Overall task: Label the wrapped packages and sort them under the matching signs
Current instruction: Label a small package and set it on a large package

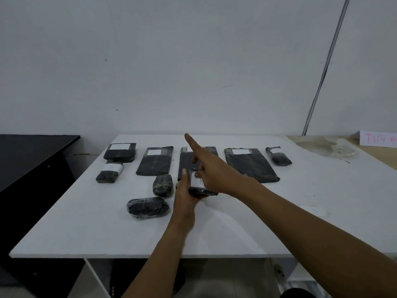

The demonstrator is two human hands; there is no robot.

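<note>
- We see five black wrapped packages (250, 164) with white labels, lined along the table's far edge.
- A labelled small package (109, 172) and two unlabelled ones (147, 207) lie nearer.

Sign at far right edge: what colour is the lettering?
Pink-red letters on the white sign, cut off by the frame edge. Head view.
</note>
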